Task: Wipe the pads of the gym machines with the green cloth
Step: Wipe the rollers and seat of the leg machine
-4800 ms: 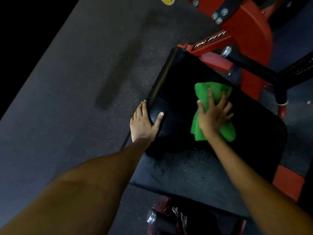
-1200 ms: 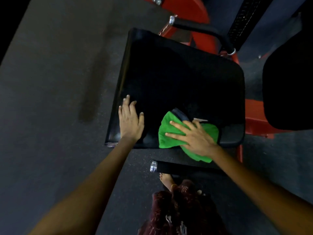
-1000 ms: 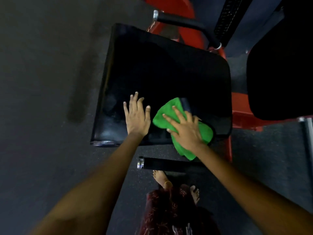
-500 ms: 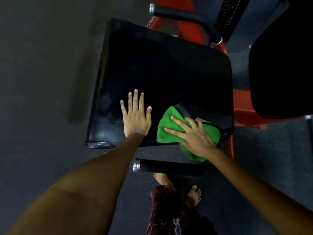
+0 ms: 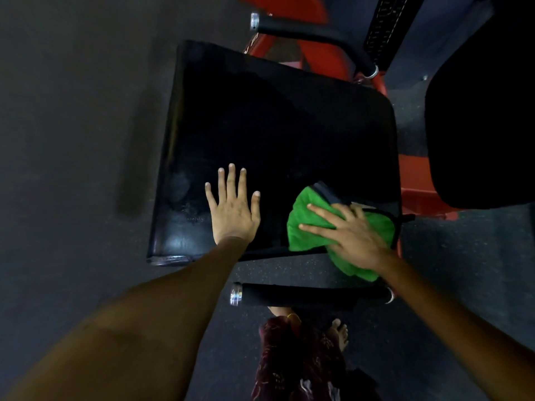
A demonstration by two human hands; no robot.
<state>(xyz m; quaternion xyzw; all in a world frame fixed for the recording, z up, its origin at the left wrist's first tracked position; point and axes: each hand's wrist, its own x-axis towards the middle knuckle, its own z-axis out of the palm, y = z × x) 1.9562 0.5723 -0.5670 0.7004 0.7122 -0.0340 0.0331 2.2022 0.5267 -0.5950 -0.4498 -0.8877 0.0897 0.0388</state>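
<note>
Lying at the near right corner of the black seat pad (image 5: 278, 117), the green cloth (image 5: 312, 227) is pressed down by the right hand (image 5: 353, 235), fingers extended flat across it. The left hand (image 5: 233, 209) is laid flat on the pad's near edge, fingers straight and spread, nothing gripped. A black handle bar (image 5: 307, 295) is seen just nearer.

Cloth (image 5: 312, 227) on pad (image 5: 275, 134) near edge, right hand (image 5: 353, 235) atop, left hand (image 5: 233, 211) beside

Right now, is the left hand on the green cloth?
No. The left hand lies flat on the bare black pad; the right hand presses the green cloth.
</note>
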